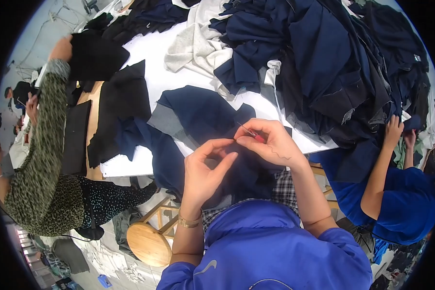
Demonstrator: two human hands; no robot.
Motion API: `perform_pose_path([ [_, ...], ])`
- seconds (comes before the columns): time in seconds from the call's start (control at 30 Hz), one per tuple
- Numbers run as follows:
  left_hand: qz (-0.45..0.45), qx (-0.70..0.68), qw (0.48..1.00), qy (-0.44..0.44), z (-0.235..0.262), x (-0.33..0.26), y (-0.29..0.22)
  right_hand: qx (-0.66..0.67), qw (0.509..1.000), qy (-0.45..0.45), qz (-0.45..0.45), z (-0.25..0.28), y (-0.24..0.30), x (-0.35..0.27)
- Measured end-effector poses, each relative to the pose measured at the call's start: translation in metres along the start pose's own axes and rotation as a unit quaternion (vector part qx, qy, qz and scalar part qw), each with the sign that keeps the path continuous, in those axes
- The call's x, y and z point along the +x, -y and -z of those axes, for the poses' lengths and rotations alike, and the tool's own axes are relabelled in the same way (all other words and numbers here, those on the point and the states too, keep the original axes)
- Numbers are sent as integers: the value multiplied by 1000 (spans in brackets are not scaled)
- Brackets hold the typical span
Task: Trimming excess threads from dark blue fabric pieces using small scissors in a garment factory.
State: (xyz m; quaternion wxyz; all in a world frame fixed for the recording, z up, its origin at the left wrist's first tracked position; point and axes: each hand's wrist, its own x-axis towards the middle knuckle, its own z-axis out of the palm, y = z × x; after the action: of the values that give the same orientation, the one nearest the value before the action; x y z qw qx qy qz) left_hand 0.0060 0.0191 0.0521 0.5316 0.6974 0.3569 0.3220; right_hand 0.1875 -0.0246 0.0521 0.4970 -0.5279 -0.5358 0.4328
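My right hand (273, 145) is closed round a small red-handled tool (259, 138) with a thin metal tip pointing up and left; its exact kind is hard to make out. My left hand (209, 166) has its thumb and index finger apart, the index tip meeting the right fingertips. Whether a thread runs between them is too small to tell. A dark thread (281, 156) lies across the back of my right hand. Beneath both hands, dark navy cloth (198, 113) with a grey piece spreads over the white table (125, 166) and hangs off its near edge onto my lap.
A large heap of navy cloth (319, 53) fills the table's right side, beside light grey cloth (198, 46). Black cut pieces (118, 113) lie at left. A co-worker in a patterned sleeve (48, 130) reaches in at left; another in blue (396, 198) handles cloth at right. A wooden stool (149, 244) stands behind-left.
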Motion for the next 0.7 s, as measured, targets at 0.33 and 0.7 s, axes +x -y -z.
perform_pose_path([
  [0.33, -177, 182, 962, -104, -26, -10, 0, -9, 996, -31, 78, 7, -29, 6],
  [0.7, -156, 96, 976, -121, -45, -16, -8, 367, 930, 4, -25, 14, -53, 0],
])
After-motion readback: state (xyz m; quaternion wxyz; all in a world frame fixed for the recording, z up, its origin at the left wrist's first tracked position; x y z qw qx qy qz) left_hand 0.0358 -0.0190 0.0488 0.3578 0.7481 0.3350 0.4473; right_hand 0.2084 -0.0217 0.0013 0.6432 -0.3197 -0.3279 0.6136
